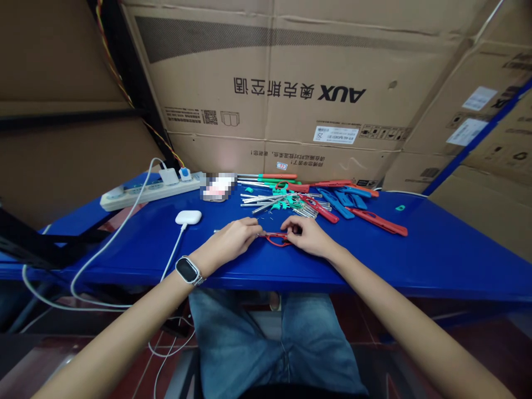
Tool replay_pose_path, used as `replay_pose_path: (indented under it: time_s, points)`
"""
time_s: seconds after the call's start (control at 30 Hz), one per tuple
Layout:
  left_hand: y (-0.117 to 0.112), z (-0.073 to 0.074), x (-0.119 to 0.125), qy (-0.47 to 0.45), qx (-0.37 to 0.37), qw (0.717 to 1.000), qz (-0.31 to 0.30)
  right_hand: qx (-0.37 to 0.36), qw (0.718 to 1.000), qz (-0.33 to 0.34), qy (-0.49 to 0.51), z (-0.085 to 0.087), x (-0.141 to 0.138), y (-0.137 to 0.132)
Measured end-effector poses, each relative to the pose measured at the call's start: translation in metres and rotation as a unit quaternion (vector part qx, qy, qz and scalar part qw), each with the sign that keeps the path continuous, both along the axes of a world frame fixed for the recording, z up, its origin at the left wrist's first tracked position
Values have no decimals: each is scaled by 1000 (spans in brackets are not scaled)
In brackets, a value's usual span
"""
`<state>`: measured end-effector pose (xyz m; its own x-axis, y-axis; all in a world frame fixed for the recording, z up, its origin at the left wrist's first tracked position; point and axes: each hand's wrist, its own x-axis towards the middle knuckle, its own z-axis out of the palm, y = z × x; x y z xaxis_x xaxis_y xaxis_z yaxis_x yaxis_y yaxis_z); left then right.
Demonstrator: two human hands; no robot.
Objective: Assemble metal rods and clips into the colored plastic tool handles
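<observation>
Both my hands rest on the blue table [436, 255] near its front edge. My left hand [233, 237], with a smartwatch on its wrist, pinches the left end of a small red plastic handle part [277, 239]. Its fingers also seem to hold a thin metal rod, partly hidden. My right hand [305, 235] grips the right end of the same red part, fingers curled. Just beyond the hands lies a pile of metal rods [270, 202] mixed with red handles [380, 221], blue handles [338, 202] and green handles [282, 202].
A white power strip [137, 194] lies at the table's back left, its cable running to a white earbud case [188, 217]. A blurred object [218, 187] sits beside it. Large cardboard boxes [291, 83] stand behind the table. My jeans-clad legs are under the table.
</observation>
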<state>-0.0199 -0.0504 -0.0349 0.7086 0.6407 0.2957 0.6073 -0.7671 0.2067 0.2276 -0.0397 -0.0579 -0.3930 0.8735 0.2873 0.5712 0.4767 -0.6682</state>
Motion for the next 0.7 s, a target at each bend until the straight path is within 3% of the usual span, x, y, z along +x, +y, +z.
replay_pose_path:
  time_s: [0.33, 0.7]
  points:
    - [6, -1, -1, -38, -53, 998, 12, 1, 1000, -2, 4, -1, 0, 0]
    - [3, -2, -1, -72, -43, 996, 3, -2, 1000, -10, -5, -1, 0, 0]
